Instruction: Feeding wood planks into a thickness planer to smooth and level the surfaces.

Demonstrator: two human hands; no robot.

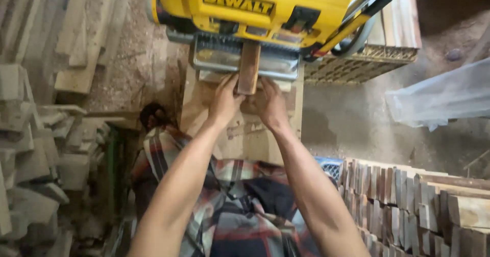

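Observation:
A short brown wood piece (pixel 249 68) sticks out of the mouth of a yellow thickness planer (pixel 255 7), resting on its metal feed table (pixel 214 55). My left hand (pixel 223 100) presses against the left side of the piece's near end. Across from it, my right hand (pixel 270 104) holds the right side. Both arms reach forward over a plaid shirt. The far part of the wood piece is hidden inside the machine.
The planer sits on a plywood stand (pixel 245 134). Stacked wood blocks (pixel 413 206) stand at the lower right, by a blue crate (pixel 329 166). Rough offcuts (pixel 35 150) pile up at the left. A yellow crate (pixel 357 65) and a plastic sheet (pixel 444 96) lie at the right.

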